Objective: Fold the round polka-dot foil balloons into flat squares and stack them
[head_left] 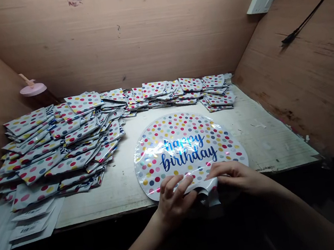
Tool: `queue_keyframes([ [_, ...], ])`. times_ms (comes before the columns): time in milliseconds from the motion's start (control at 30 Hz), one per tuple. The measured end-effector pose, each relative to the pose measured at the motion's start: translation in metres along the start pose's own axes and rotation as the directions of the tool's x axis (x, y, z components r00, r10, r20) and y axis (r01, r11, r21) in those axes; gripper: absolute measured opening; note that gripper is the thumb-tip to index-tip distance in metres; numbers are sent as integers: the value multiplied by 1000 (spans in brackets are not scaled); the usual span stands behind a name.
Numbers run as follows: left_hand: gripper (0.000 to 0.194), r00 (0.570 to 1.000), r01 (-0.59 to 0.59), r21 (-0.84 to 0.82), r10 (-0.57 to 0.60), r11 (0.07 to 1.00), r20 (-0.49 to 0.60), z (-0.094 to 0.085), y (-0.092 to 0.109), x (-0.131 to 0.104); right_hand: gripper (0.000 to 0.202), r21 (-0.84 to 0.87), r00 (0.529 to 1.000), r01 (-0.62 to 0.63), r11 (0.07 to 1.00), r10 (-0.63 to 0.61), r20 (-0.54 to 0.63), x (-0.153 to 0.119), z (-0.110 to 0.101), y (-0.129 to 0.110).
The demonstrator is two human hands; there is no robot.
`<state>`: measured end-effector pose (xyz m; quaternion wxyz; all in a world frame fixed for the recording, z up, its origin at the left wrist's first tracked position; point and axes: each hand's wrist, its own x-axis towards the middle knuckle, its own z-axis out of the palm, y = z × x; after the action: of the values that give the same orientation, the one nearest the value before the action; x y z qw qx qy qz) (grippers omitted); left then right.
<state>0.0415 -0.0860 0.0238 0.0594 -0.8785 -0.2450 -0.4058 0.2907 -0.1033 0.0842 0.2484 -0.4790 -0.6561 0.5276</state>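
The foil balloon (184, 132), flat and dotted with "happy birthday" lettered in blue, lies at the front of the pale surface (264, 134), its near rim at the front edge. At that rim, between the hands, the material curls up and a short pale tail (214, 198) hangs down. The right hand (235, 176) pinches the rim between thumb and fingers; the left hand (174, 196) has its fingers bent over the sheet just beside, though whether its thumb closes beneath them I cannot tell.

The step in hand seems to be working that curled edge near the tail. The next move probably calls for a steady pinch and a light touch, since the thin foil looks slippery and easily creased.

To the left, a large pile of folded dotted packets (35, 149) leans close to the balloon, and a row of similar packets (154, 89) lines the back. These narrow the room on that side and behind; the right offers more. White barcoded cards (32, 227) lie at the front left corner, and a pink-lidded cup (33, 89) stands behind the pile.
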Motion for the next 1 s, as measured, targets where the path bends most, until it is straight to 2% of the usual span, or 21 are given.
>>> queue_keyframes([
  [67,16,999,-48,18,48,999,-9,6,3,-12,34,8,997,-80,997,80,-15,11,-12,0],
  [133,20,995,-90,-24,91,996,32,12,10,-26,35,-130,985,-152,980,138,-106,37,-27,-2],
  [167,19,992,-106,-62,110,993,66,16,15,-34,35,-249,973,-188,950,146,-178,55,-36,-4],
  [233,14,983,-115,-113,129,987,130,20,25,-46,31,-503,928,-304,809,131,-350,97,-51,-6],
  [333,9,978,-65,-180,98,981,182,15,30,-47,25,-591,892,-384,710,118,-437,160,-67,-7],
  [433,33,969,94,-185,-47,978,243,2,6,-24,22,-611,904,-388,691,156,-397,200,-71,-5],
  [500,47,919,225,-18,-206,974,338,0,-23,-3,21,-620,917,-376,688,179,-357,206,-69,-5],
  [567,56,808,298,163,-340,940,481,8,-53,12,28,-617,919,-373,693,185,-347,193,-66,-5],
  [633,62,697,319,248,-404,915,592,23,-76,15,45,-607,911,-381,698,172,-375,161,-62,-2],
  [667,63,664,324,266,-419,908,619,30,-83,14,57,-599,910,-376,707,158,-384,140,-59,2],
  [733,64,650,327,278,-428,903,627,41,-90,6,82,-579,929,-310,754,110,-354,93,-56,18],
  [767,64,659,327,281,-430,902,617,44,-90,2,90,-568,945,-267,779,96,-313,70,-56,29],
  [800,64,667,327,283,-432,902,607,46,-89,-1,90,-559,944,-266,785,95,-316,50,-58,42],
  [867,64,673,325,286,-433,901,600,47,-87,-4,61,-501,909,-328,801,122,-399,22,-70,69],
  [933,64,672,326,292,-438,899,597,47,-86,-4,35,-405,857,-401,822,180,-482,12,-88,92],
  [1000,65,673,330,295,-442,897,593,47,-86,-3,36,-342,824,-446,827,230,-519,16,-105,107],
])
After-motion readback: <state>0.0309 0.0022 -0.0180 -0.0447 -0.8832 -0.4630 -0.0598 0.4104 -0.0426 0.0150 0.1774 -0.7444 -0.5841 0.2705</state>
